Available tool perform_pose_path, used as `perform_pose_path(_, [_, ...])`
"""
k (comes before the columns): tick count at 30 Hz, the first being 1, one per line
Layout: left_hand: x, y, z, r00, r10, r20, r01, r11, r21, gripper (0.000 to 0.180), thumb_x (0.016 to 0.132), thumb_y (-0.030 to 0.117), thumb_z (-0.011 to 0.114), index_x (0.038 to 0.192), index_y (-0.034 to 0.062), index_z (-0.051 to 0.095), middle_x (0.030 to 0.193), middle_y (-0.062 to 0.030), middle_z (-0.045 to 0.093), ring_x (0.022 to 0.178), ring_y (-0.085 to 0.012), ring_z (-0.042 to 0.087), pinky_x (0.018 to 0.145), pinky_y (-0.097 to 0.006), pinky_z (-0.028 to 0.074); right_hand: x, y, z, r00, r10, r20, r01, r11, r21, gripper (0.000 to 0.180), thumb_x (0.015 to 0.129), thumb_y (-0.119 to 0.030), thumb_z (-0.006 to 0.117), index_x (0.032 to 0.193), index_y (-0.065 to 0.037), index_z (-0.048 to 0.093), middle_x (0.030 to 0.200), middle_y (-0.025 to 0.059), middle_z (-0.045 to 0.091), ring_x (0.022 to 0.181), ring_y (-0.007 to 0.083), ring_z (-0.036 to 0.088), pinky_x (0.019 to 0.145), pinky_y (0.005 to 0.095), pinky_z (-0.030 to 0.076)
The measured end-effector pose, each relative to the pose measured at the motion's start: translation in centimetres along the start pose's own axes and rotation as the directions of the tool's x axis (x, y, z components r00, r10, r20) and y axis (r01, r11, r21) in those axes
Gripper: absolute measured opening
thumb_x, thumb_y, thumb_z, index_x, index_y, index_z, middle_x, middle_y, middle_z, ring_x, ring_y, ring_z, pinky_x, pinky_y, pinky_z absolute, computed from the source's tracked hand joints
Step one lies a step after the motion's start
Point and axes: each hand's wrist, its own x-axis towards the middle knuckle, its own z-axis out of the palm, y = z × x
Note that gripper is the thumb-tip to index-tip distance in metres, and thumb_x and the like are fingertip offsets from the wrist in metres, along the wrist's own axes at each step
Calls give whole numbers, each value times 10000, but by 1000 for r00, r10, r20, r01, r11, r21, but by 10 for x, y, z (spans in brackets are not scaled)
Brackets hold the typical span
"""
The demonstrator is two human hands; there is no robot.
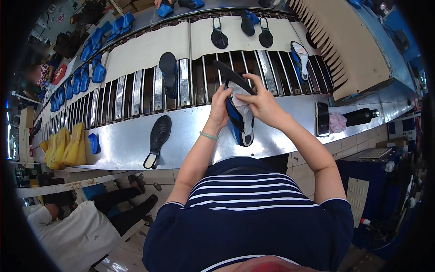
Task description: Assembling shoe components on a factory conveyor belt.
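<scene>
A slatted conveyor (184, 81) runs beyond the left hand (219, 109) and right hand (263, 105). Between them, a blue-and-black shoe upper (235, 119) is gripped by the left; the right pinches a tilted black outsole (229, 72) over it.

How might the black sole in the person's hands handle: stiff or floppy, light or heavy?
The black sole seems stiff enough to hold its shape, since its free end juts past the right hand without drooping. Its slim edge suggests it may be light for its length.
</scene>
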Motion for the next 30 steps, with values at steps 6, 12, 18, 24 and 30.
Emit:
perform_pose_path(6, [2, 4, -12, 999, 25, -46, -21, 996, 82, 270, 933, 138, 556, 1178, 23, 565, 1093, -77, 649, 985, -166, 632, 883, -304, 508, -24, 7, -33, 956, 273, -111, -166, 809, 564, 802, 888, 63, 531, 1554, -224, 189, 1273, 155, 559, 821, 169, 616, 710, 272, 526])
perform_pose_path(12, [1, 12, -23, 996, 78, -31, -77, 997, 28, 332, 908, 165, 593, 1210, 32, 559, 1117, -81, 648, 1031, -186, 625, 938, -330, 489, -64, 30, -40, 827, 562, 35, -152, 163, 975, 698, 942, -45, 561, 1526, -78, 181, 1082, 240, 637, 847, 264, 675, 741, 356, 568])
perform_pose_path(18, [6, 13, -23, 997, 74, 20, -76, 992, 105, 364, 854, 112, 632, 1199, 36, 545, 1082, -79, 653, 1010, -185, 627, 933, -325, 485, -91, 50, -22, 859, 481, 175, -129, -127, 983, 284, 935, -67, 593, 1215, -33, 554, 1118, 179, 653, 937, 273, 663, 854, 382, 545])
perform_pose_path(24, [5, 16, -23, 994, 100, 39, -105, 984, 142, 477, 818, 75, 676, 1260, 11, 510, 1125, -123, 639, 1041, -210, 631, 953, -355, 494, -87, 26, -14, 875, 446, 188, -239, 62, 969, 347, 875, -64, 667, 1195, -38, 536, 953, 160, 685, 810, 286, 702, 753, 425, 588])
perform_pose_path(30, [9, 16, -9, 994, 58, -96, -38, 979, 198, 354, 806, 99, 745, 1112, 39, 577, 995, -81, 664, 875, -167, 661, 800, -296, 541, -73, 35, 8, 858, 445, 255, -367, 185, 911, 335, 893, -121, 676, 1185, -16, 549, 954, 130, 695, 806, 255, 708, 765, 396, 594])
